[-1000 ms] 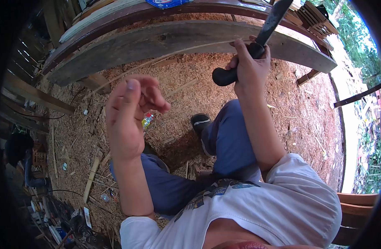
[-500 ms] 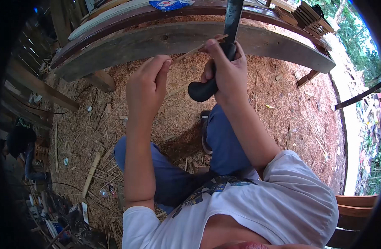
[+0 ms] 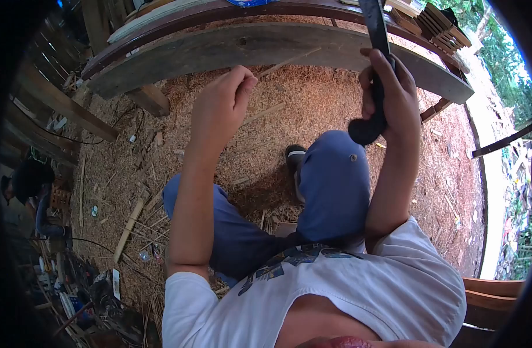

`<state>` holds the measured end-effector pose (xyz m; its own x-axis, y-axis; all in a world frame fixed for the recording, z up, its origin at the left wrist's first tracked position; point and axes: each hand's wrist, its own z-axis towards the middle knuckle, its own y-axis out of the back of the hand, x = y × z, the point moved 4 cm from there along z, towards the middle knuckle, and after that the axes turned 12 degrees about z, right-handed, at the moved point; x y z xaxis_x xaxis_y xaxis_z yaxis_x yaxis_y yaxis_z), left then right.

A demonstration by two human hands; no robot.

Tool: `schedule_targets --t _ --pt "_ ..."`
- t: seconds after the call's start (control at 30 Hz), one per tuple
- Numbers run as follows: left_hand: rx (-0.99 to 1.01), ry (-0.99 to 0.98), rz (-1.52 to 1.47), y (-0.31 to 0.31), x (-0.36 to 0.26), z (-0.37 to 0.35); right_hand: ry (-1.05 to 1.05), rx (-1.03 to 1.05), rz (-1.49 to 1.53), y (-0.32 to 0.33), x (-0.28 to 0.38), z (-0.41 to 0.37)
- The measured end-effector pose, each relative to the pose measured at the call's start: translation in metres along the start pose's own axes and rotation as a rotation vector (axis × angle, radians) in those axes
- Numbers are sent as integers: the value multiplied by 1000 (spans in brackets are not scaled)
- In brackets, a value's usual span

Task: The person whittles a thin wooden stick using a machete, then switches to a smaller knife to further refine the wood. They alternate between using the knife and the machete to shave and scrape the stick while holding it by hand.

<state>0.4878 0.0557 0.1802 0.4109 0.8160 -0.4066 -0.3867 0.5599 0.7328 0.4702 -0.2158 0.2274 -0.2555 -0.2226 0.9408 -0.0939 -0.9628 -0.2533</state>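
My left hand [image 3: 224, 104] is closed in a pinch on a thin wooden strip [image 3: 290, 61], which points up and to the right past the fingers. Held in my right hand [image 3: 398, 95] is a machete [image 3: 376, 26] with a black hooked handle, its blade upward and running out of the top of the view. The fingers wrap round the handle, and the thumb lies near the base of the blade. Blade and strip are apart.
A long wooden plank [image 3: 190, 52] runs across in front of me, beside a bench [image 3: 179, 24]. Slatted wooden pieces [image 3: 443, 29] are stacked at its right end. Shavings cover the ground [image 3: 266, 124]. Another person [image 3: 40, 203] is at the far left.
My right hand has moved right with the machete, away from the strip it was beside. My left hand has shifted slightly right and still pinches the strip.
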Motion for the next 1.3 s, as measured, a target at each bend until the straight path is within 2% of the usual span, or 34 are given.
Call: schedule_targets --t 0.1,0.2,0.3,0.33,0.43,0.57,0.7,0.73,1.1,1.2,1.3 --pt "191 74 19 -21 -3 6 -29 72 -188 28 -3 -6" --pt "331 122 -132 -33 -15 13 -22 31 -414 56 -21 -10" --pt "502 37 -48 -44 -16 36 -142 28 -368 83 -36 -7" --pt "499 11 -29 -50 -12 46 -223 5 -408 91 -42 -4" --pt "449 -63 35 -79 3 90 -183 17 -660 120 -75 17" --pt "307 -116 84 -138 32 139 -234 -16 -295 128 -119 30" --pt "261 -109 185 -185 37 164 -195 -84 -505 140 -149 60" --pt "267 -95 207 -187 31 172 -231 -133 -277 136 -154 66" --pt "302 6 249 -222 43 173 5 15 -230 121 -185 173" --pt "338 36 191 -223 42 173 6 3 -320 113 -184 192" --pt "265 -30 172 -218 48 178 121 -15 -312 104 -189 203"
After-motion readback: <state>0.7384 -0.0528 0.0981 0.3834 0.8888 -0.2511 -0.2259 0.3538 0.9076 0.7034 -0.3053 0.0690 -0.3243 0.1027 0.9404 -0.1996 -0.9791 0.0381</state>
